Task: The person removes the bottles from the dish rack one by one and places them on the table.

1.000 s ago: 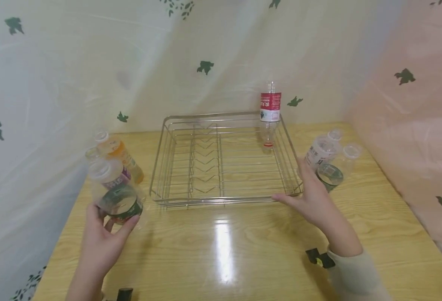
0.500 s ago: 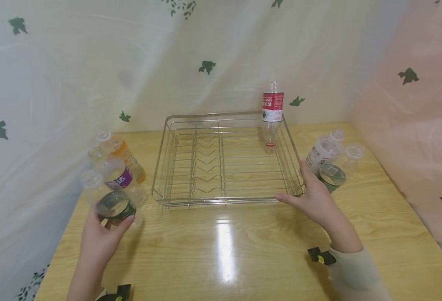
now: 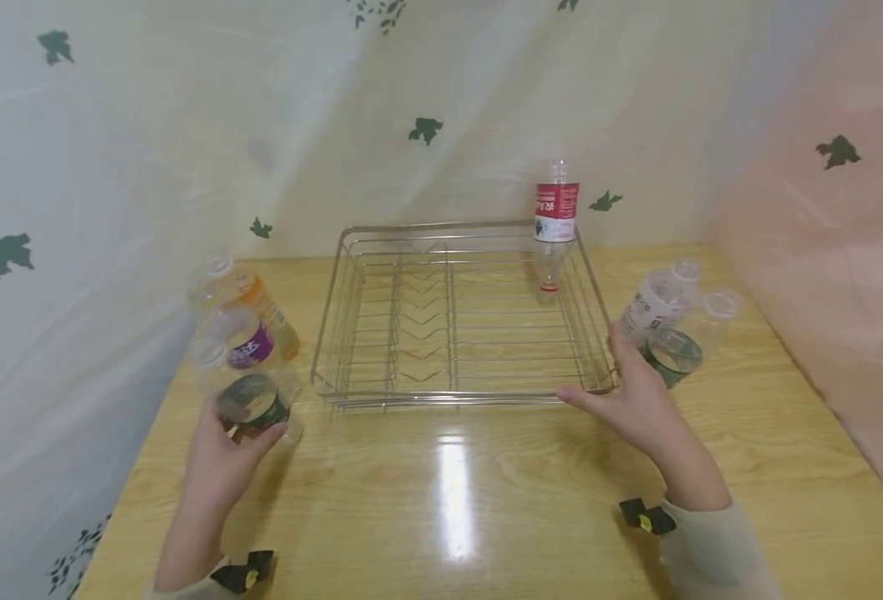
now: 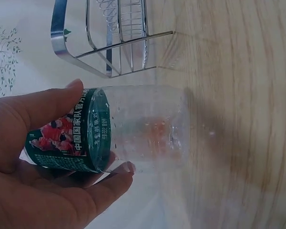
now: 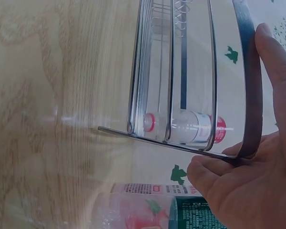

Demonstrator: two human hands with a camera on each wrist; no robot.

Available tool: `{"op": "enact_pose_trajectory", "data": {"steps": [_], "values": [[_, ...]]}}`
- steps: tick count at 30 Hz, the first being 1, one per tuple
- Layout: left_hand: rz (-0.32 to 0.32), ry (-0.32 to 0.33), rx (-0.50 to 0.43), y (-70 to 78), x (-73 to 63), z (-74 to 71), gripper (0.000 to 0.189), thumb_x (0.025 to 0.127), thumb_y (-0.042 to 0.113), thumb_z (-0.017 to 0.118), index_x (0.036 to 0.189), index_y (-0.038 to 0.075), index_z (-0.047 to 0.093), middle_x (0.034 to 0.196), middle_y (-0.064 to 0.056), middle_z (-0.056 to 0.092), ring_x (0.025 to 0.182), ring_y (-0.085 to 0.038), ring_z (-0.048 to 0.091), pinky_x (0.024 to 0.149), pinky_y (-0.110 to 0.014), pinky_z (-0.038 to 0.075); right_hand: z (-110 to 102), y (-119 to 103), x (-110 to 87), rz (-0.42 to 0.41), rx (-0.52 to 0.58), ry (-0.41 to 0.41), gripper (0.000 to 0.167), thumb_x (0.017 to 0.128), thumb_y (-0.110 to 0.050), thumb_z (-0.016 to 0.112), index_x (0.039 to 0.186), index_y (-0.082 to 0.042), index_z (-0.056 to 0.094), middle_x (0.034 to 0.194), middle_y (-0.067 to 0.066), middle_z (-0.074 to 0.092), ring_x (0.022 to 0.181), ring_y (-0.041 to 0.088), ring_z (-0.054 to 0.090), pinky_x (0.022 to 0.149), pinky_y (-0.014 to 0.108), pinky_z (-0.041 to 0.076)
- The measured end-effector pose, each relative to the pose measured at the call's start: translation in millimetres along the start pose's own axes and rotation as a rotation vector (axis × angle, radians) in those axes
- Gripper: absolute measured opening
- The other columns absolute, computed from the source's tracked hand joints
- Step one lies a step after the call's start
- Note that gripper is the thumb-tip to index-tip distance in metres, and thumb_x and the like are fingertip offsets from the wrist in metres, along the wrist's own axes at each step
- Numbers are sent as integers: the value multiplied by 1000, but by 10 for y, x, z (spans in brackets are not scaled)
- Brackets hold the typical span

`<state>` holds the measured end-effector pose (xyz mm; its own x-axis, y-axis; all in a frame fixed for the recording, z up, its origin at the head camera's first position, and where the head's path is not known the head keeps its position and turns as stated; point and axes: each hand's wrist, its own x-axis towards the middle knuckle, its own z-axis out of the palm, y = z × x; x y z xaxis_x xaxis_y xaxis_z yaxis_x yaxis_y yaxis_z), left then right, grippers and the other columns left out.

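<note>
My left hand (image 3: pixel 223 462) grips a clear plastic bottle round its green label (image 3: pixel 264 408). In the left wrist view the bottle's base (image 4: pixel 181 129) is at or very near the tabletop; contact cannot be told. My right hand (image 3: pixel 639 412) holds the near right corner of a wire dish rack (image 3: pixel 392 401), thumb on the rim and fingers round the outside, as the right wrist view shows. Inside the rack, at its back right corner, a red-labelled bottle (image 3: pixel 556 212) stands neck down. Beside the held bottle are a purple-labelled bottle (image 3: pixel 252 346) and an orange one (image 3: pixel 249 292).
Right of the rack, a white-labelled bottle (image 3: pixel 651 308) and a green-labelled bottle (image 3: pixel 674 354) stand close to my right hand. The wooden table (image 3: pixel 539 500) meets a patterned cloth (image 3: pixel 336 167) at the back and sides.
The held bottle has come away from in front of the purple-labelled bottle, whose label shows more. The whole head view has shifted slightly. My right hand stays at the rack corner.
</note>
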<state>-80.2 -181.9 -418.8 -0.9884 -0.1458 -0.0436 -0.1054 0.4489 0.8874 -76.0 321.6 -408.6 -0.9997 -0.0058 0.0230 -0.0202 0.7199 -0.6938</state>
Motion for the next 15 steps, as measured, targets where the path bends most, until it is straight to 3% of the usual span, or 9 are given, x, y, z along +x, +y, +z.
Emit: {"op": "enact_pose_trajectory", "data": {"steps": [15], "values": [[0,-36,-45,23,-51,-43,96,81,1,85,153,-6,22,149,-29,36,141,-50,30,115,-63,23,7,-3,9,-9,-18,4,123,85,-55,78,162,-5,-5,165,26,6,148,48,12,114,68,19]]}}
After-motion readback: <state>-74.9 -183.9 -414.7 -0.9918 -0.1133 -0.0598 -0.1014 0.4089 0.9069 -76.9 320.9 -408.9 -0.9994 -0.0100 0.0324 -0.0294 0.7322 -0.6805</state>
